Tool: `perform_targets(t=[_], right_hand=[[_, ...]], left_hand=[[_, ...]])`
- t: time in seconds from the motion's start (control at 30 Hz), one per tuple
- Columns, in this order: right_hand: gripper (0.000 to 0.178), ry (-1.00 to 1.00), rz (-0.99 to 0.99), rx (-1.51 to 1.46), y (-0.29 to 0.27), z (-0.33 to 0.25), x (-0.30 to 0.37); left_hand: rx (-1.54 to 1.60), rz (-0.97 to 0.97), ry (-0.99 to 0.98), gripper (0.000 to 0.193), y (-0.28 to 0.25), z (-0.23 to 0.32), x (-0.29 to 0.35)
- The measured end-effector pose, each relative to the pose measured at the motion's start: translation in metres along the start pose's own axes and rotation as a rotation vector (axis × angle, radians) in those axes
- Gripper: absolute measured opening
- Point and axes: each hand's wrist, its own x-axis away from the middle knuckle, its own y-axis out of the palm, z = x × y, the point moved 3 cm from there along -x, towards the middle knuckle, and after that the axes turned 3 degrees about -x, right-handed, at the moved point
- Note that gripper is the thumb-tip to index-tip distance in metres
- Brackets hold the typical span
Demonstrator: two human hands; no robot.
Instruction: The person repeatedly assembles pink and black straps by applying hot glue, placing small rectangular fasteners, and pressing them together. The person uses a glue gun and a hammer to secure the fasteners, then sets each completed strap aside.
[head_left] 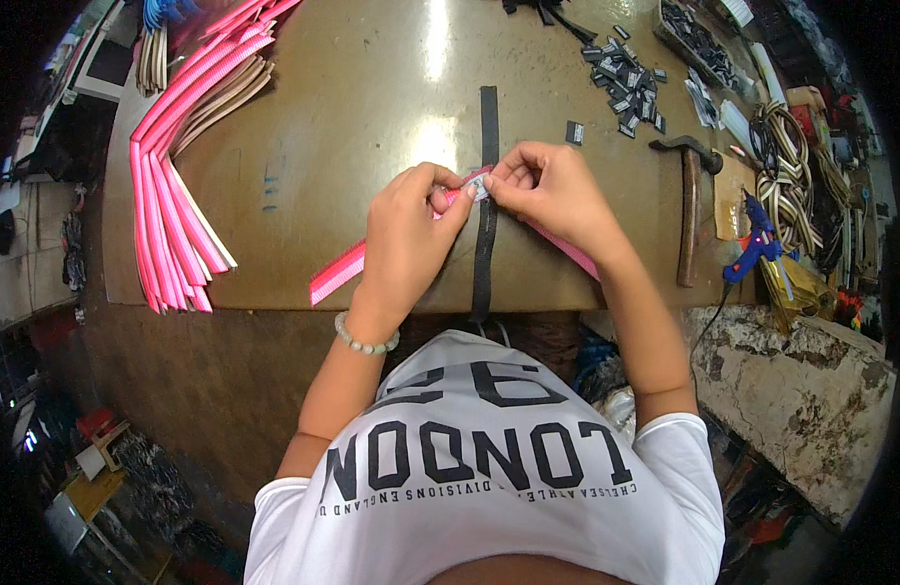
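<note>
A pink webbing strap (pixel 339 271) bends into a peak between my hands, its two ends slanting down to either side. At the peak is a small pale label (pixel 480 187). My left hand (pixel 408 222) is closed, thumb and fingers pinching the strap just beside the label. From the other side my right hand (pixel 552 192) pinches the label's edge and the strap under it. Beneath them a black strip (pixel 486 261) runs straight from the table's near edge toward the far side. My fingertips partly hide the label and the fold.
Several pink straps (pixel 167 219) lie stacked at the left. Small black tags (pixel 625 86) are heaped at the far right, by a tray (pixel 676 37) of dark pieces. A hammer (pixel 690 214), a blue glue gun (pixel 757 239) with its cable, and coiled cords (pixel 793 161) lie at the right.
</note>
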Motion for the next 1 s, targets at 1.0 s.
perform_targets(t=[1.0], right_hand=[[0.034, -0.652, -0.206, 0.608, 0.014, -0.012, 0.047]], left_hand=[[-0.093, 0.065, 0.08, 0.013, 0.006, 0.002, 0.006]])
